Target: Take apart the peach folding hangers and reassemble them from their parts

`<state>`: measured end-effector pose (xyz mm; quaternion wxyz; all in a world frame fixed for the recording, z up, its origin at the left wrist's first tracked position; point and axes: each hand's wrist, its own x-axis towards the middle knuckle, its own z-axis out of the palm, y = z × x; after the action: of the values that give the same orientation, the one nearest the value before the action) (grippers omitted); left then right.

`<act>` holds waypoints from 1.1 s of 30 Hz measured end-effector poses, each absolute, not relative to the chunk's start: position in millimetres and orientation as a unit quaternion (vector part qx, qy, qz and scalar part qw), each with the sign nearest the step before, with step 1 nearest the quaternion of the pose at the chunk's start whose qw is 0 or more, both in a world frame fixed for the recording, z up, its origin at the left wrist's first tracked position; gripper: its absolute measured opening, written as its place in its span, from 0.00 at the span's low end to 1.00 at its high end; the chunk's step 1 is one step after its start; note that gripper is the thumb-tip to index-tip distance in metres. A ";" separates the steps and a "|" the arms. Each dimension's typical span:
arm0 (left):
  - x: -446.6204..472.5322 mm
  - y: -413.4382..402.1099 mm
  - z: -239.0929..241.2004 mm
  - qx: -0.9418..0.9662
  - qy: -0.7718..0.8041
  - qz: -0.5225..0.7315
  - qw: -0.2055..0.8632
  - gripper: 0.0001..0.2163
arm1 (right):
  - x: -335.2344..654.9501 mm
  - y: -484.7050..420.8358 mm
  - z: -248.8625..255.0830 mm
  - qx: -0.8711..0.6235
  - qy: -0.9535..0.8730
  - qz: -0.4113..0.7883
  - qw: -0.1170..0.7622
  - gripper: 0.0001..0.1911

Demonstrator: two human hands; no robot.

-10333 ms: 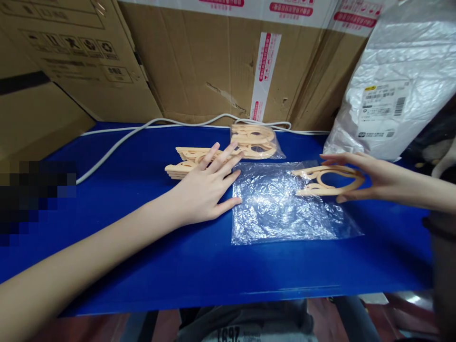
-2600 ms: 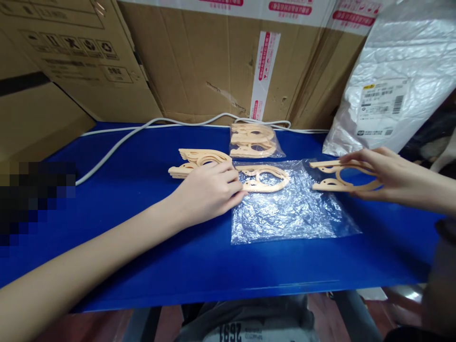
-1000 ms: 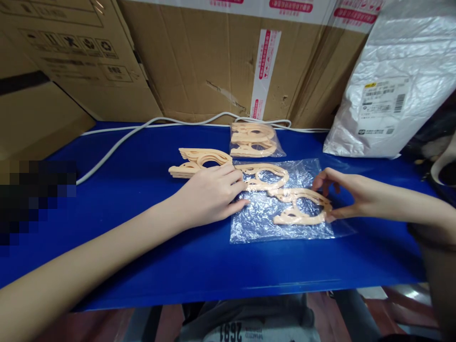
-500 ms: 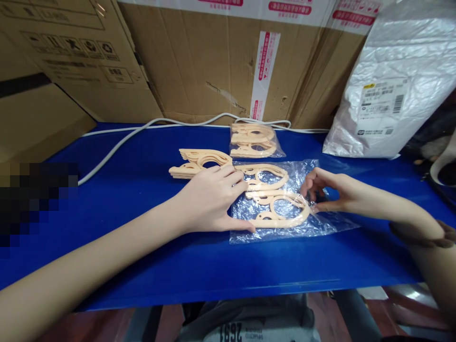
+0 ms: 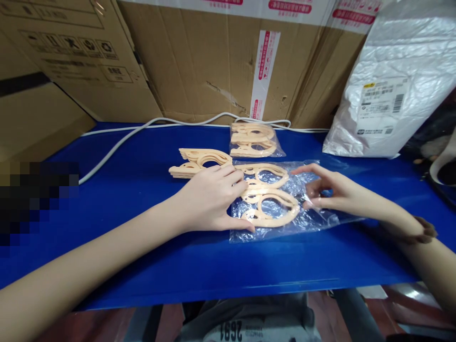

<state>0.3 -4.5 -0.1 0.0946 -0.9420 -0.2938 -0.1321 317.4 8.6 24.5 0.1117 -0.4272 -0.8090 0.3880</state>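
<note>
My left hand (image 5: 213, 197) lies over the left end of a clear plastic bag (image 5: 317, 221), its fingers curled on the edge and its thumb stretched along the front, holding the bag against the table. Inside the bag two beige folding hangers (image 5: 280, 222) lie side by side, their curved ends to the right. My right hand (image 5: 329, 187) is at those curved ends, index finger and thumb apart, the other fingers bent; the thumb is close to the nearer hanger's tip. Loose beige hangers (image 5: 204, 154) are stacked beyond my left hand, partly hidden by it.
A bagged set of beige hangers (image 5: 252, 140) lies at the back of the blue table (image 5: 142, 266). A white cable (image 5: 121, 149) runs along the cardboard box (image 5: 199, 61). A white mailing bag (image 5: 384, 118) stands at the back right; more cardboard (image 5: 71, 71) is at the left.
The nearer hanger in the bag has slid left and now lies more level with the other one. My right hand has followed leftward, its index finger reaching out. My left hand stays put.
</note>
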 end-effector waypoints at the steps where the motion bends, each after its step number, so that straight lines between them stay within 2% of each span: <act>1: 0.2 -4.3 0.1 -0.942 -0.293 -0.132 0.096 0.36 | 317.7 8.1 25.8 -0.427 -0.809 0.381 0.135 0.33; 5: -1.6 -2.6 1.5 -0.946 -0.285 -0.127 0.089 0.35 | 315.2 6.6 25.1 -0.405 -0.821 0.347 0.201 0.40; 10: -4.7 -0.8 3.7 -0.950 -0.277 -0.116 0.083 0.34 | 308.7 8.2 14.7 -0.353 -0.884 0.267 0.149 0.43; 13: -5.2 -1.3 4.2 -0.950 -0.278 -0.109 0.089 0.33 | 306.3 9.2 12.6 -0.347 -0.894 0.254 0.128 0.44; 33: -4.7 -2.7 4.5 -0.948 -0.295 -0.095 0.078 0.33 | 304.4 7.9 12.8 -0.355 -0.885 0.264 0.145 0.42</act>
<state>-4.7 -2.7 4.5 0.0785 -0.9476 -0.2947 -0.0949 304.4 7.9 12.8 0.1452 -0.3554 -0.8847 0.2644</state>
